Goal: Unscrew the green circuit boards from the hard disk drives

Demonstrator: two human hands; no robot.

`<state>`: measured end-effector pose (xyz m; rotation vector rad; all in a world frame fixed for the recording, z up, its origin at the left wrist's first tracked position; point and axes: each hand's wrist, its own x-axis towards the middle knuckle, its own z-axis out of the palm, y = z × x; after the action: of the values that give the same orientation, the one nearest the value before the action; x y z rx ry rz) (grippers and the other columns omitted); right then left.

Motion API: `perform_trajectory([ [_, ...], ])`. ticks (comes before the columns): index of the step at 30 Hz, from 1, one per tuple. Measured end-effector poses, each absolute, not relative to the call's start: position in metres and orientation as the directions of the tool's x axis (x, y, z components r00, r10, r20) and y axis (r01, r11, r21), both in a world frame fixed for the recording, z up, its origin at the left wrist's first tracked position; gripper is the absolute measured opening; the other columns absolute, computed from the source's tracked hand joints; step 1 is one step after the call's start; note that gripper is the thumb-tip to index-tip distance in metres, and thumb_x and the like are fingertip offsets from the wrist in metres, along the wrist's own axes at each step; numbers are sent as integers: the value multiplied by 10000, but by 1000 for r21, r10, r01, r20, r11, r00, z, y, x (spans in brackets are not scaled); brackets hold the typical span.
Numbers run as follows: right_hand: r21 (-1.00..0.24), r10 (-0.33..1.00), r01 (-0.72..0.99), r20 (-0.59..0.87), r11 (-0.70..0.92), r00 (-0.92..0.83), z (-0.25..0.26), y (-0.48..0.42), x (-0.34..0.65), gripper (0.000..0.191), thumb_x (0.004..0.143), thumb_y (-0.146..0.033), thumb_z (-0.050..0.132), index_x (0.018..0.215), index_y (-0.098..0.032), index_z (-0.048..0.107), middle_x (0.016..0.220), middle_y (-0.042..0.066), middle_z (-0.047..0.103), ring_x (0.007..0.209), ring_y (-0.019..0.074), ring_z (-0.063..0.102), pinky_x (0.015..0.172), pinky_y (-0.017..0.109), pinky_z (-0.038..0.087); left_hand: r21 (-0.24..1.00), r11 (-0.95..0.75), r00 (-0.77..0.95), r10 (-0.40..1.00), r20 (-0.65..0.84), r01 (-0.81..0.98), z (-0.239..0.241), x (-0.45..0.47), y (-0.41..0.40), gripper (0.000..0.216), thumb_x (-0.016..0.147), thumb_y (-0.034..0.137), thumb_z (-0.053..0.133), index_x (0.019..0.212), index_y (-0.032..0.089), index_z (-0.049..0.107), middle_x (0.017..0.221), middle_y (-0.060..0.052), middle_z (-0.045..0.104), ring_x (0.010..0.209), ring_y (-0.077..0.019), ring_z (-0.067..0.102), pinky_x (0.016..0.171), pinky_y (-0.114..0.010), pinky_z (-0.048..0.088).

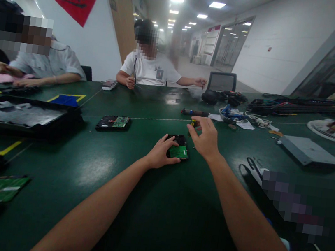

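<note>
A black hard drive [179, 147] with a green circuit board on top lies on the dark green table [131, 203] in front of me. My left hand [161, 153] rests on its left side, fingers curled over the edge and gripping it. My right hand [205, 137] hovers just right of and beyond the drive. Its fingers are bent in a pinch near a small dark object [193, 123] with a yellow spot; whether it holds that object I cannot tell.
A second hard drive [113, 123] lies to the left, beside a large black tray [19, 115]. A loose green board [5, 188] sits near left. Tools, cables and a bowl [231, 114] clutter the right, with a grey box [310, 150]. Two people sit across the table.
</note>
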<state>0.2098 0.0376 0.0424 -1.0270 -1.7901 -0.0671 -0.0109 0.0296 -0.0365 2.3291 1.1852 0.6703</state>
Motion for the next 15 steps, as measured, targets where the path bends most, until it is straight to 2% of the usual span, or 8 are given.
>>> perform_trajectory([
  [5, -437, 622, 638, 778, 634, -84, 42, 39, 210, 288, 965, -286, 566, 1245, -243, 621, 1174, 108, 685, 1010, 268, 669, 890, 471, 585, 591, -529, 512, 831, 217, 609, -36, -11, 30, 716, 757, 582, 817, 1361, 271, 593, 1676, -101, 337, 1597, -377, 105, 1271, -608, 184],
  [10, -409, 614, 661, 784, 629, -98, 42, 38, 210, 255, 962, -313, 594, 1205, -253, 642, 1157, 103, 676, 1004, 265, 658, 917, 483, 570, 588, -531, 513, 830, 217, 610, -34, -11, 29, 710, 762, 579, 813, 1363, 272, 592, 1677, -92, 334, 1597, -378, 106, 1274, -604, 185],
  [15, -438, 630, 656, 773, 614, -74, 40, 40, 210, 328, 934, -234, 583, 1260, -229, 621, 1181, 110, 693, 967, 258, 675, 900, 468, 578, 586, -538, 515, 827, 226, 606, -36, -11, 30, 712, 760, 578, 816, 1357, 262, 593, 1674, -101, 340, 1595, -383, 112, 1273, -600, 190],
])
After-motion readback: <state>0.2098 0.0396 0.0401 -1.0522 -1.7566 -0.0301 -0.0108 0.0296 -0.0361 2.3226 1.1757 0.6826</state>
